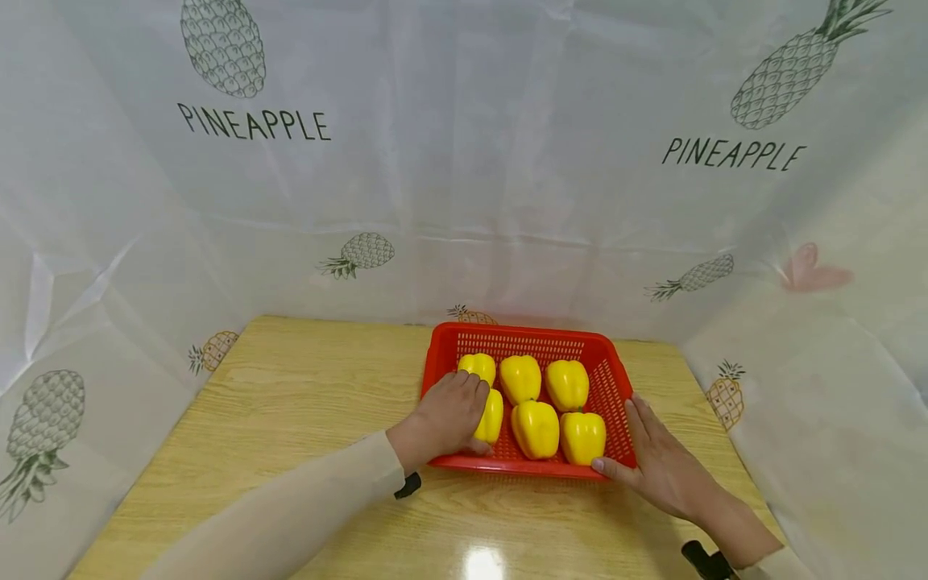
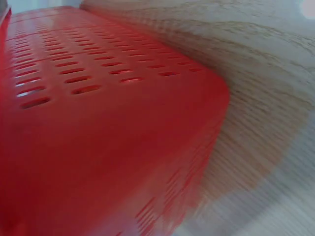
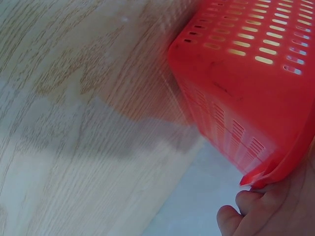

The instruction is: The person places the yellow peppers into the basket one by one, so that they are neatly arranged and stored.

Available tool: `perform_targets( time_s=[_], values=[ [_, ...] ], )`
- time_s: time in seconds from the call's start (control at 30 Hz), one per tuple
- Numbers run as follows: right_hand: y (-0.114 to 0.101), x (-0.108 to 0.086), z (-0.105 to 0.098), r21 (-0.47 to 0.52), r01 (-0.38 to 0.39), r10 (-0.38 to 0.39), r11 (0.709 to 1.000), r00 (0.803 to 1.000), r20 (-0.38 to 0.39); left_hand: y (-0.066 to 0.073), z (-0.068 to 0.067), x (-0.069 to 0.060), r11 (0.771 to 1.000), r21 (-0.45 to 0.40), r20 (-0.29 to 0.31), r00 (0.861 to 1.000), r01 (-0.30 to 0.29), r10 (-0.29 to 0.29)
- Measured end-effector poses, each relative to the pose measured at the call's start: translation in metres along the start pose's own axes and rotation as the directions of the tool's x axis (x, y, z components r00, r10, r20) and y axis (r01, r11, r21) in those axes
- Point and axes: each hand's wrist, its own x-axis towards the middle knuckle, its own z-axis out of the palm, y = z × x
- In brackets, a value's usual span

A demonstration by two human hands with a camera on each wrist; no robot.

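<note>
Several yellow bell peppers (image 1: pixel 536 429) lie in two rows inside a red plastic basket (image 1: pixel 522 466) with slotted walls. My left hand (image 1: pixel 453 411) reaches over the basket's left side, its curled fingers and thumb around the front-left bell pepper (image 1: pixel 490 417), which it partly covers. Behind that one sits another bell pepper (image 1: pixel 478 366), close to my fingertips. At the front right corner, my right hand (image 1: pixel 670 463) holds the basket, thumb on the front rim and fingers along the right side. The left wrist view shows only the basket's outer wall (image 2: pixel 113 128), without my fingers.
A light wooden table (image 1: pixel 326 379) carries the basket near its back edge. White sheeting (image 1: pixel 464 161) printed with pineapples rises behind the table and along both sides. In the right wrist view, the table edge lies close to the basket's corner.
</note>
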Motion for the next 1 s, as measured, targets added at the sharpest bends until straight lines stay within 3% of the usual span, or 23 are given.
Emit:
perform_targets(
  time_s=[0.2,0.53,1.0],
  values=[
    [0.001,0.001,0.000,-0.012,0.004,-0.004,1.000,1.000,-0.006,0.001,0.008,0.001,0.999,0.047,0.021,1.000,-0.020,0.019],
    [-0.001,0.000,-0.001,-0.012,-0.001,0.001,1.000,1.000,0.002,0.001,0.005,0.000,0.993,0.100,0.045,0.998,-0.056,0.052],
    [-0.001,0.001,-0.001,-0.009,0.003,-0.003,1.000,1.000,0.004,0.001,0.013,0.004,0.996,0.070,0.076,0.996,-0.057,0.052]
  ],
)
